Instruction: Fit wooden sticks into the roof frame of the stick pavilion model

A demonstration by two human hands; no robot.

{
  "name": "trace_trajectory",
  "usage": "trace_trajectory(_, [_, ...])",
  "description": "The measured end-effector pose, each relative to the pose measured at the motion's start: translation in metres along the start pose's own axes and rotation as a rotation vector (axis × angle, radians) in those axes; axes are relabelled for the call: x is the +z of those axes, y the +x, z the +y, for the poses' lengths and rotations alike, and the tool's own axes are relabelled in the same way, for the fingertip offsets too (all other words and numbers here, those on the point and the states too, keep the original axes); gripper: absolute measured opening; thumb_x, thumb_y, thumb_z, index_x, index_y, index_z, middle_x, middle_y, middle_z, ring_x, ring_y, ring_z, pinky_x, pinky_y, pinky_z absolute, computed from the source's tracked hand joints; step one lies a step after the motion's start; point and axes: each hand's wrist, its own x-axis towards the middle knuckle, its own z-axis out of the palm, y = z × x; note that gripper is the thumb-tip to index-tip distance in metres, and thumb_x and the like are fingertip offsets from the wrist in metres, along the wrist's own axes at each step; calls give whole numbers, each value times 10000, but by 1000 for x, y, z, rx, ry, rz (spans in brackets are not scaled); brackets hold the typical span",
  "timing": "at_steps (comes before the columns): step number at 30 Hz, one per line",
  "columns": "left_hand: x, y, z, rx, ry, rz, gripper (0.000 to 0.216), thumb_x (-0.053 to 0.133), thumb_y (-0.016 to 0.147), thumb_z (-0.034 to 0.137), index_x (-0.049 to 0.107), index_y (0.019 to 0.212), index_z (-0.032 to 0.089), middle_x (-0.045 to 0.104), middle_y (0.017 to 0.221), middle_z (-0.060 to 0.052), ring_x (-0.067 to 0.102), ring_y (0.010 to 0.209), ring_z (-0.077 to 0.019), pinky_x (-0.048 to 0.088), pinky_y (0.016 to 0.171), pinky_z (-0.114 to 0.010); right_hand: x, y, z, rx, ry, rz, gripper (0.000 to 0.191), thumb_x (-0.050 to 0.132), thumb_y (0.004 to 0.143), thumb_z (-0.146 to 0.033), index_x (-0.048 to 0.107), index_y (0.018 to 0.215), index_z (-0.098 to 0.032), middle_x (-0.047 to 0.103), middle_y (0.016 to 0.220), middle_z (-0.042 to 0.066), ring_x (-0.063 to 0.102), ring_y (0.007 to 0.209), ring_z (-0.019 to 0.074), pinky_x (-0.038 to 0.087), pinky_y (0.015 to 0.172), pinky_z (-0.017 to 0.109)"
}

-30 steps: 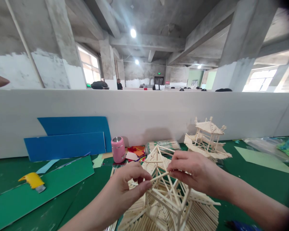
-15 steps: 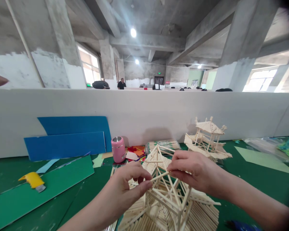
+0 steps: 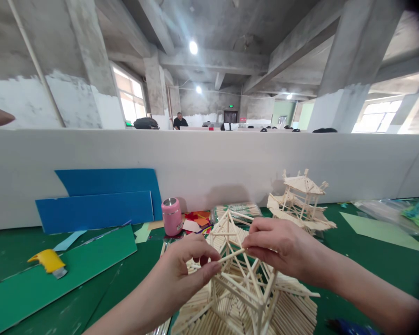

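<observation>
A long white partition wall (image 3: 209, 158) runs across the back of the green table (image 3: 101, 288), and everything below is placed against it. Two blue boards (image 3: 101, 204) lean on the wall's left stretch. Flat on the table before them lies a green sheet (image 3: 56, 274), with a yellow tool (image 3: 48, 262) on its left part. Well in front of the wall's middle, nearest the camera, stands the big stick pavilion model (image 3: 246, 293) — a broad roof of laid sticks with an open frame rising from it. A smaller stick pavilion (image 3: 300, 200) stands close to the wall, to the right of centre. A pink cup (image 3: 171, 217) sits near the wall just right of the blue boards, coloured paper scraps (image 3: 195, 221) beside it.

Over the big model's frame, the left hand (image 3: 185, 270) pinches one end of a single thin stick (image 3: 231, 255) between thumb and forefinger; the right hand (image 3: 282, 249) grips the other end with fingers curled — the stick lies against the frame's upper struts.
</observation>
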Motion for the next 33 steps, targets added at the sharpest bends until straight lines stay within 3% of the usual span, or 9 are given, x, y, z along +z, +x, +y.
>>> trace_trajectory(12, [-9,-1,-1,-6,66,-1,291,361,866,308,596,775,162,548,726,-19,489,687,-151,373,622,-277,1,1,1,-3,-27,4,221,389,871,-273,599,877,-207,532,770,9,475,681,98,347,588,230])
trace_trajectory(23, [-7,14,14,61,119,11,176,482,804,238,638,761,169,579,707,-16,523,692,-149,386,632,-277,0,0,-1,-2,-23,0,209,395,868,-262,595,887,-204,536,778,14,480,682,102,348,587,234])
trace_trajectory(33, [10,27,30,197,463,-28,226,464,802,269,623,675,168,566,736,-59,472,732,-203,346,640,-333,0,1,-2,-51,-5,47,184,411,859,-221,591,860,-184,534,769,15,479,688,104,355,584,236])
